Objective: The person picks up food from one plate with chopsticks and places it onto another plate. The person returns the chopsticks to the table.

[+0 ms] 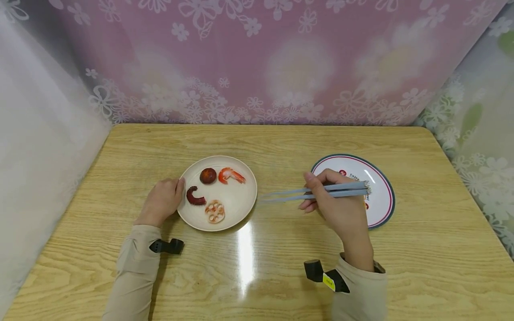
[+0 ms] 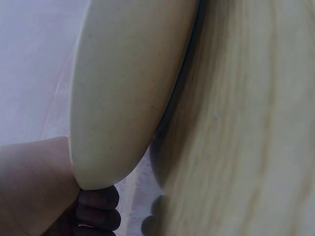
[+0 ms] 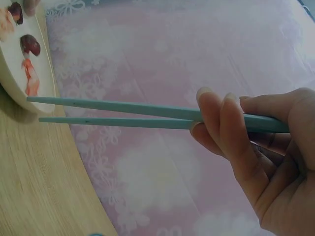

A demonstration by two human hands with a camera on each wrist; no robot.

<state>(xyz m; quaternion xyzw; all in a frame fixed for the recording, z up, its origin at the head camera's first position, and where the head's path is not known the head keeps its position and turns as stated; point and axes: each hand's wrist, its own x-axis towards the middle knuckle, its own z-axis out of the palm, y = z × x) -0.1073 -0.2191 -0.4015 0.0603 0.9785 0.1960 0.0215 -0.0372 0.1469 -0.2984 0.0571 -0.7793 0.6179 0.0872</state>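
Note:
My left hand (image 1: 159, 200) grips the left rim of a cream plate (image 1: 238, 208), thumb at the edge and fingers curled beneath it in the left wrist view. On this plate lie a brown mushroom cap (image 1: 208, 175), a red-and-white shrimp (image 1: 232, 175), a dark red octopus tentacle (image 1: 196, 200) and a lotus root slice (image 1: 215, 211). A pair of blue-green chopsticks (image 3: 138, 107) is held in my right hand (image 1: 339, 211). Their slightly parted tips point left, just right of the cream plate in the head view, with nothing between them.
An oval white plate (image 1: 379, 196) with a blue and red rim stands at the right, partly hidden under my right hand. Both plates are on a wooden table (image 1: 273, 267). A pink flowered curtain (image 1: 257, 67) hangs behind its far edge.

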